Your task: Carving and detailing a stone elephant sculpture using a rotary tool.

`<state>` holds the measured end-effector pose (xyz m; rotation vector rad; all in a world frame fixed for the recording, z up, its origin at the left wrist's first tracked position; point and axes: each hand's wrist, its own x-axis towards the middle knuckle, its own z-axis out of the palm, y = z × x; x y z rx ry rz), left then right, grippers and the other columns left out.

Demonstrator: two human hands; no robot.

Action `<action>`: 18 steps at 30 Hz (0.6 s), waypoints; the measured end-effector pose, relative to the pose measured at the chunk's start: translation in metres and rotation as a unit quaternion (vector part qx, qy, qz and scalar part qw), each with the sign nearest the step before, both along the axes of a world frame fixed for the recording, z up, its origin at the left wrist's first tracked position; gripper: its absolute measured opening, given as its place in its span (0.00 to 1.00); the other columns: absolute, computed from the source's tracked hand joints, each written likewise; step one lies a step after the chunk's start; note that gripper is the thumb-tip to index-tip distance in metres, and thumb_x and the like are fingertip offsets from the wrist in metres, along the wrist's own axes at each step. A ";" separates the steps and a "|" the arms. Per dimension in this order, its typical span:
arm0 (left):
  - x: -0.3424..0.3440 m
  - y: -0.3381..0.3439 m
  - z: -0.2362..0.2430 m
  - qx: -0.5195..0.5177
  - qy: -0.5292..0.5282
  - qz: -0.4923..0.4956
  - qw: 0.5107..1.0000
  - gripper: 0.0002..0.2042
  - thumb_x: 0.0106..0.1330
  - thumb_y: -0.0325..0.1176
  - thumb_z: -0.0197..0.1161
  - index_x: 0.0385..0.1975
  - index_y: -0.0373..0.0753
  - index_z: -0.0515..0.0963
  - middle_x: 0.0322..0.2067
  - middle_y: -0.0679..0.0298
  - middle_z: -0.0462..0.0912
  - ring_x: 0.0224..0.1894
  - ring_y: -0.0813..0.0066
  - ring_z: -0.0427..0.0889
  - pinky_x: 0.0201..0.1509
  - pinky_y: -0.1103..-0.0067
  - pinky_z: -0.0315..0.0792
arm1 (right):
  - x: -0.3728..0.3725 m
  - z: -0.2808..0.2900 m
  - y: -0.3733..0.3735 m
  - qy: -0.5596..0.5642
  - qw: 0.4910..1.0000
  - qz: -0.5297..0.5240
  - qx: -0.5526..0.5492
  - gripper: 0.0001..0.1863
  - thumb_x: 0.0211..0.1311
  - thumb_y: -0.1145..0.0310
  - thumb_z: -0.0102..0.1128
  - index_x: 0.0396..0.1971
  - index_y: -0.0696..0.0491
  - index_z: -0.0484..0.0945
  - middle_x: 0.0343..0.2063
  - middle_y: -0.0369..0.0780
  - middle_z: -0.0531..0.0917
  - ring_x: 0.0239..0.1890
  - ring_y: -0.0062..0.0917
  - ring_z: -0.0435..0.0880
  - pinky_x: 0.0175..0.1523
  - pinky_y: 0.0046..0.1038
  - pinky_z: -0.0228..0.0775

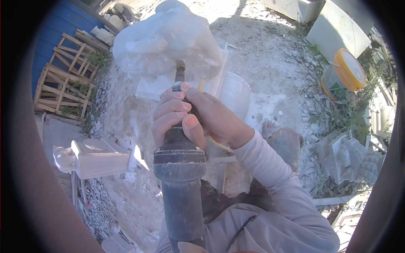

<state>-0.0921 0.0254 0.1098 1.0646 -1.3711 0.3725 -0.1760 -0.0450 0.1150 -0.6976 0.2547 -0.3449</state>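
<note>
I hold a dark grey straight die grinder (179,168) with both hands, its thick body running down toward my torso. The fingers of my left hand (163,120) are closed around its narrow neck from the left; the left forearm is hidden. From the right, my right hand (217,116) is closed on the same neck, its thumb near the front end. The metal nose (180,74) points away from me and its tip reaches the underside of a rounded whitish stone carving (164,42). The working tip itself is hard to make out. Below the carving lies a pale slab (147,87).
A carved white stone piece (101,160) stands at left, near wooden crates (67,84) by a blue wall. At right are a yellow-lidded bucket (344,76), pale panels (337,29) and crumpled clear plastic (346,156). White dust and rubble cover the ground (270,63).
</note>
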 end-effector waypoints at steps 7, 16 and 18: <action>-0.003 0.006 0.004 -0.021 0.025 -0.001 0.999 0.12 0.73 0.37 0.65 0.43 0.41 0.68 0.40 0.61 0.77 0.51 0.63 0.80 0.67 0.56 0.71 | -0.003 0.006 0.001 0.018 0.999 0.021 -0.044 0.26 0.79 0.43 0.46 0.51 0.53 0.76 0.37 0.32 0.79 0.33 0.13 0.77 0.32 0.17 0.71; -0.011 0.014 -0.004 -0.019 0.020 0.062 0.998 0.08 0.76 0.35 0.55 0.42 0.44 0.63 0.41 0.67 0.70 0.54 0.67 0.77 0.62 0.65 0.73 | -0.013 0.015 0.014 -0.069 0.994 0.024 -0.085 0.28 0.78 0.39 0.46 0.37 0.51 0.80 0.25 0.29 0.75 0.26 0.12 0.70 0.25 0.18 0.60; -0.013 0.019 -0.009 -0.022 0.050 0.071 0.996 0.08 0.76 0.35 0.55 0.42 0.44 0.63 0.42 0.67 0.70 0.54 0.67 0.77 0.62 0.65 0.72 | -0.014 0.013 0.017 -0.022 0.996 0.018 -0.083 0.28 0.78 0.39 0.45 0.39 0.51 0.80 0.27 0.30 0.76 0.28 0.12 0.71 0.27 0.19 0.62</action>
